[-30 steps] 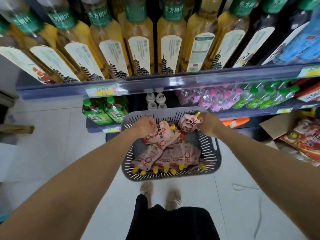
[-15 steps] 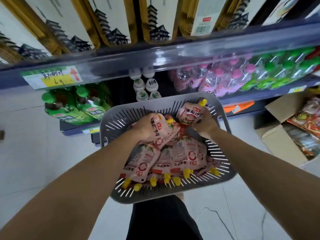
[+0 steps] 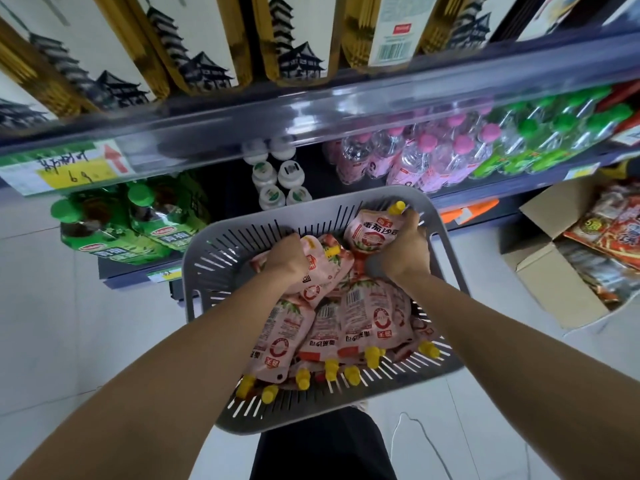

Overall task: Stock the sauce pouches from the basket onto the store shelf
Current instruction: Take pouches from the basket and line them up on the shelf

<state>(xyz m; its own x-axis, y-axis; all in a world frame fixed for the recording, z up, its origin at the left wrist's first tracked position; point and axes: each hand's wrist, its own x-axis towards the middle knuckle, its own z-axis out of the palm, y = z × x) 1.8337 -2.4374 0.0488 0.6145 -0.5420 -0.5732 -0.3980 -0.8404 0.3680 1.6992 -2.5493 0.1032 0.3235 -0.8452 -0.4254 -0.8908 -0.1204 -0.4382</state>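
- Your left hand [image 3: 285,259] is gripping a sauce pouch [image 3: 320,268] over the middle of the grey basket [image 3: 207,258].
- Your right hand [image 3: 401,252] is clutching a second pouch [image 3: 372,233], yellow cap up, at the basket's far right corner.
- The loose pouches [image 3: 367,317] are lying piled toward its near edge, below the shelf [image 3: 346,98].

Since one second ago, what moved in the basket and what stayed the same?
The left hand and right hand sank a little deeper into the basket, and the view leaned closer. Nothing was picked up or dropped: the left still grips its pouches, the right still holds the yellow-capped pouch. The rest lie as before.
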